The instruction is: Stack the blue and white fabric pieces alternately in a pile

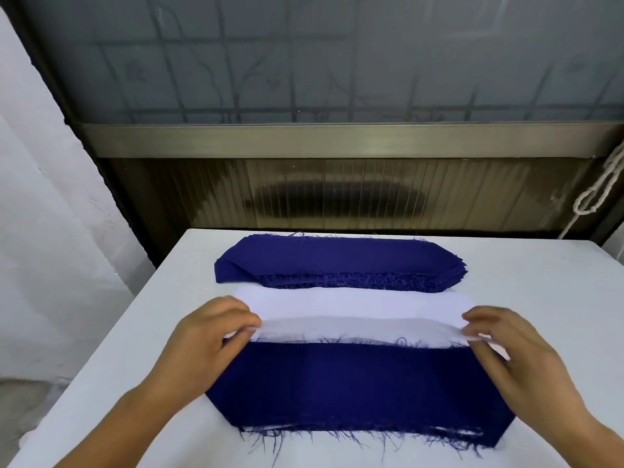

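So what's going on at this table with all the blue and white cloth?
A person is building a pile of fabric pieces on a white table. Both hands pinch a white piece, the left hand at its left end and the right hand at its right end, holding it just beyond the near pile, whose top is a blue piece. A white stack lies behind it, and a blue stack at the far edge.
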